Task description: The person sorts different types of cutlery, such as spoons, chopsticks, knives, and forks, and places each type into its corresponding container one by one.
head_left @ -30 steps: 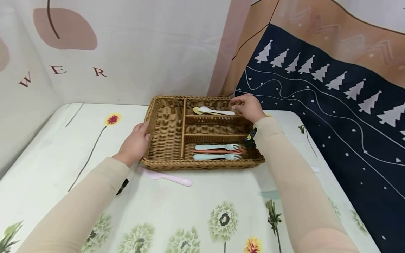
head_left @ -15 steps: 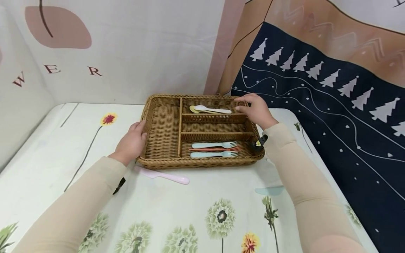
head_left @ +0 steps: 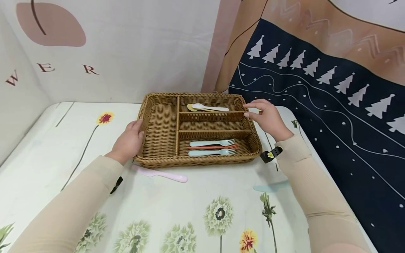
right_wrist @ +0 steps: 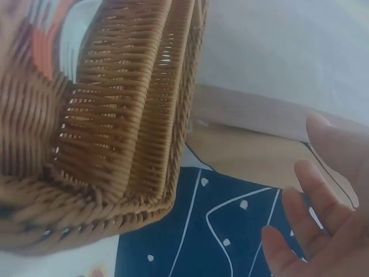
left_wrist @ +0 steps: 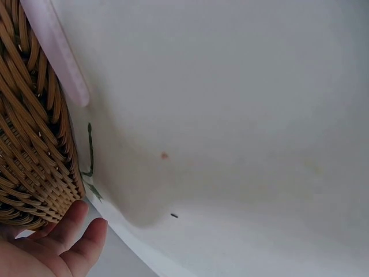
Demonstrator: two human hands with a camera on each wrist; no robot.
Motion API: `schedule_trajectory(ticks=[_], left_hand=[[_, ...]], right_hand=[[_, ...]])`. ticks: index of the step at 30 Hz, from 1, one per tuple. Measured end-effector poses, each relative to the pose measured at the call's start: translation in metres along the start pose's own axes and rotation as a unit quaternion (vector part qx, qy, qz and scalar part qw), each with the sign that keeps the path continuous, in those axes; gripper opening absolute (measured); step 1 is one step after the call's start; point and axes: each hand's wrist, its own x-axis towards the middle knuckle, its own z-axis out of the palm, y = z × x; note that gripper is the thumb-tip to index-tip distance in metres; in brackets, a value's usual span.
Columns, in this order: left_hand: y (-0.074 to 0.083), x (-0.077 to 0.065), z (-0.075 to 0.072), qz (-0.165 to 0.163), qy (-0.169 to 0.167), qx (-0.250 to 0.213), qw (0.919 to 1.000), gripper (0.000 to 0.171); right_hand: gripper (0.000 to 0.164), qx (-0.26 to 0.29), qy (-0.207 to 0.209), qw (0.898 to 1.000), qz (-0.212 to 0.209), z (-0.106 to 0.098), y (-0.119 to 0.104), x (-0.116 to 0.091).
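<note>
— Since the wicker basket (head_left: 196, 162) is touched by the left hand (head_left: 128, 140), how should it be steadied at the frame's centre?

— First, the pink knife (head_left: 164, 175), lower left, should be kept from being caught under the basket. At mid-left, that hand's fingers are relaxed against the side; at mid-right, the right hand (head_left: 268, 118) is spread, nothing grasped. Light, level pressure is advised, so that the forks (head_left: 200, 153) and, farther up, the spoons (head_left: 212, 108) are undisturbed.

Home-like corner, flowered tablecloth (head_left: 171, 203), printed hangings (head_left: 319, 102), wicker cutlery tray (head_left: 160, 128)
</note>
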Motion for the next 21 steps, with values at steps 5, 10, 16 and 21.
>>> schedule_trajectory(ticks=[5,10,16,21], left_hand=[[-0.001,0.000,0.000,-0.001,0.000,-0.002,1.0000,0.055],[-0.002,0.001,0.001,-0.001,0.000,-0.002,1.0000,0.055],[-0.002,0.001,0.001,0.002,0.000,-0.001,1.0000,0.055],[0.000,0.000,0.000,0.002,0.001,-0.004,1.0000,0.055]], right_hand=[[0.031,0.009,0.002,1.000,-0.007,-0.003,0.004,-0.012],[0.030,0.012,0.007,1.000,-0.010,-0.006,0.009,-0.024],[0.030,0.023,0.012,1.000,-0.003,-0.009,0.015,-0.040],[0.030,0.021,0.012,1.000,0.004,-0.009,0.023,-0.051]])
